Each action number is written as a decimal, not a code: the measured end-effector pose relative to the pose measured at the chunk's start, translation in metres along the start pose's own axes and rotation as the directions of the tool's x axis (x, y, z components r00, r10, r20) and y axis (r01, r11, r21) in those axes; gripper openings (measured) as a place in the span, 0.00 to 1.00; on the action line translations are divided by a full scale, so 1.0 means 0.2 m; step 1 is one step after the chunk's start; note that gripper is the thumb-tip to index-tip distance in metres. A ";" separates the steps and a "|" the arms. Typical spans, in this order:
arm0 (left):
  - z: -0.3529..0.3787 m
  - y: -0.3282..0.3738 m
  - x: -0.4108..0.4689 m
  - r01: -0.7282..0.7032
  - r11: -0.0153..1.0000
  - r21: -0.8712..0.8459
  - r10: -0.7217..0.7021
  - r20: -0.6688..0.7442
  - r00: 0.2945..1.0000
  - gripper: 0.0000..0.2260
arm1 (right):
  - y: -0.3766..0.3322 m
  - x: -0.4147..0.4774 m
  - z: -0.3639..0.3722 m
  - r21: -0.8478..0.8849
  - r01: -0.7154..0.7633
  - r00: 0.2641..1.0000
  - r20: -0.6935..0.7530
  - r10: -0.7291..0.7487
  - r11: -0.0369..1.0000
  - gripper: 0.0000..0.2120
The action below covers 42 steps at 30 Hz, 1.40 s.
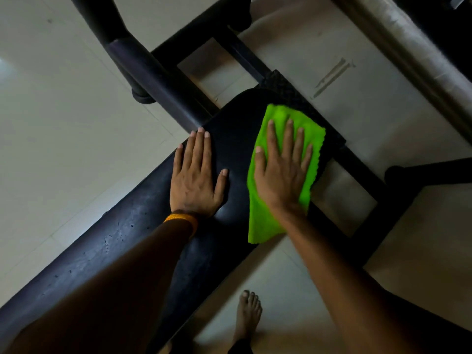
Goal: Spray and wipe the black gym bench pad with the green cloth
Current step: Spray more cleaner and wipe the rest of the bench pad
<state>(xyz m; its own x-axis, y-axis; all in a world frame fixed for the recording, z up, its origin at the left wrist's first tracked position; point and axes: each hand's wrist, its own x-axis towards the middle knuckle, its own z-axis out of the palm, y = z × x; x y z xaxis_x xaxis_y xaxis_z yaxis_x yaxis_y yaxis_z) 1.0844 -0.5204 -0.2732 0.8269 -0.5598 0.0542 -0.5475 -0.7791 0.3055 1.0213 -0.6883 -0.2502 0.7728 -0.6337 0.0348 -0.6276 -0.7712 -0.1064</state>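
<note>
Both hands lie flat on the black bench pad (143, 233), which runs from lower left to frame centre. Right hand (282, 172), fingers spread, presses the green cloth (275, 118) near the pad's upper end. Left hand (195, 175), open-palmed, braces beside it. No spray bottle in view. Best approach, likely: even pressure, overlapping strokes, covering the rounded end and edges.

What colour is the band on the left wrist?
Orange-yellow; the wrist band sits just behind the left hand, clear in the head view.
</note>
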 end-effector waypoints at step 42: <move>-0.15 -0.35 -0.82 0.266 0.957 0.112 -0.271 0.030 0.962 0.36 | -0.62 -0.48 0.06 0.036 0.561 0.814 0.157 -0.559 0.827 0.27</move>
<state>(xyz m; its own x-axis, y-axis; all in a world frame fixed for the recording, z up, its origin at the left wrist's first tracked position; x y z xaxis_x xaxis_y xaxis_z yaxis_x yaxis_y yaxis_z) 0.9915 -0.3654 -0.2743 0.9401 -0.3358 -0.0588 -0.3183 -0.9265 0.2007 1.0252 -0.5314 -0.2522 0.9948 -0.0752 -0.0684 -0.0821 -0.9912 -0.1041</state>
